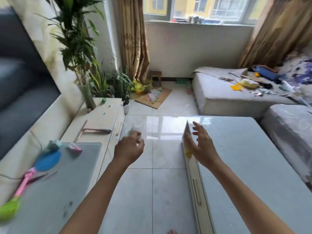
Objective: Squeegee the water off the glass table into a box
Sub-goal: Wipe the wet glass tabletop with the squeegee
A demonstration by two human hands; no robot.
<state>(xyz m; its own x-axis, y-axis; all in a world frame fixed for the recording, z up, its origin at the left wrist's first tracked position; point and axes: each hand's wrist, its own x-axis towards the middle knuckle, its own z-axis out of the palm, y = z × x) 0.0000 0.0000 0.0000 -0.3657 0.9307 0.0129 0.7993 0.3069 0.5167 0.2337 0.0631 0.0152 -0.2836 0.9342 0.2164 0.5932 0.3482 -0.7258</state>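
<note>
The glass table [249, 159] fills the right side, its pale top glossy; I cannot make out water on it. A squeegee [98, 131] with a long dark handle lies on the white cabinet [101, 115] to the left, apart from both hands. My left hand [129, 148] hovers over the floor between cabinet and table, fingers loosely curled and holding nothing. My right hand [200, 144] is held above the table's left edge with fingers spread and empty. A small yellow spot [188, 153] shows on that edge under my palm. No box is in view.
A grey mat [67, 179] on the cabinet carries a blue and pink toy [45, 161] and a green one [8, 210]. A dark screen [20, 73] and potted plants [79, 48] stand at left. A cluttered sofa [236, 92] lies behind the table. Cardboard [155, 97] lies on the tiled floor.
</note>
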